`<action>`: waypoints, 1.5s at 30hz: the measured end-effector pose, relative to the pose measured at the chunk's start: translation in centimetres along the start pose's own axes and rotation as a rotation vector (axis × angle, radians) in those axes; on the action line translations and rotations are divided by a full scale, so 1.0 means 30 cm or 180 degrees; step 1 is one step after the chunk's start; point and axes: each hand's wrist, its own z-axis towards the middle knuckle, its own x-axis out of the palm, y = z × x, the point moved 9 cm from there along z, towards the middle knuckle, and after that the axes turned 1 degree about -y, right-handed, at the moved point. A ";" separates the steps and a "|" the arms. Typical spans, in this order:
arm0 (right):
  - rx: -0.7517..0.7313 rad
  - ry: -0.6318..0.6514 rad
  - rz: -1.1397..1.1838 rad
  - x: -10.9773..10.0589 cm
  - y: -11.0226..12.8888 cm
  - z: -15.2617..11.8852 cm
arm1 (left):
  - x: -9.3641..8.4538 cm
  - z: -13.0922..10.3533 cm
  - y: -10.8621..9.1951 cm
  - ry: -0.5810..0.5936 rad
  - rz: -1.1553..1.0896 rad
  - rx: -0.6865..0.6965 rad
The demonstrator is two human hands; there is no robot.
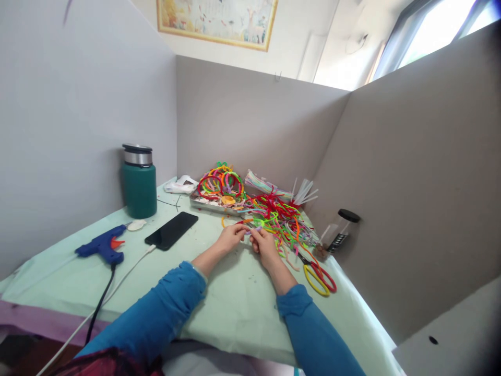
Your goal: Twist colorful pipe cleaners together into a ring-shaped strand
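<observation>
Near the middle of the table, my left hand (230,236) and my right hand (264,245) are close together, fingers pinched. Between them runs a light purple pipe cleaner (254,230), gripped from both sides; its ends are hidden by my fingers. Just beyond lies a heap of loose pipe cleaners (276,206) in red, green, orange and other colours. A metal tray (213,207) behind my left hand holds several fuzzy coloured rings (223,183) and small pieces. To the right of my right hand rest scissors (321,279) with red and yellow handles.
On the left are a blue glue gun (104,244), a black phone (172,230) on a white cable, and a green bottle (140,188). A clear jar with a black lid (344,230) is at the right edge. Grey partitions (250,120) enclose the table.
</observation>
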 end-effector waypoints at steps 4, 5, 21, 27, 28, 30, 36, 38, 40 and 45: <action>0.0045 -0.0081 0.0124 -0.016 -0.016 0.010 | 0.003 -0.003 0.002 0.0019 0.0017 -0.0082; 0.0054 -0.0097 0.0153 -0.019 -0.019 0.012 | 0.000 -0.004 0.001 -0.0006 0.0043 -0.0074; 0.0059 -0.0081 0.0184 -0.019 -0.019 0.012 | -0.001 -0.011 -0.031 -0.0032 0.0383 0.0213; 0.0049 -0.0071 0.0152 -0.019 -0.017 0.010 | -0.012 -0.007 -0.022 -0.0130 0.0496 0.0210; 0.0064 -0.0078 0.0147 -0.019 -0.018 0.009 | -0.011 -0.005 -0.017 -0.0119 0.0464 0.0183; 0.0080 -0.0090 0.0142 -0.018 -0.019 0.009 | -0.004 -0.004 -0.008 -0.0054 0.0316 0.0097; 0.0073 -0.0052 0.0207 -0.012 -0.018 0.010 | 0.030 -0.023 0.012 0.0298 -0.0331 -0.0502; 0.0066 -0.0043 0.0237 -0.012 -0.018 0.010 | 0.039 -0.030 0.015 0.0366 -0.0525 -0.0654; 0.0050 -0.0034 0.0237 -0.011 -0.017 0.010 | 0.046 -0.033 0.020 0.0421 -0.0657 -0.0733; 0.0034 -0.0014 0.0229 -0.011 -0.017 0.010 | 0.067 -0.037 0.032 0.0639 -0.0996 -0.0814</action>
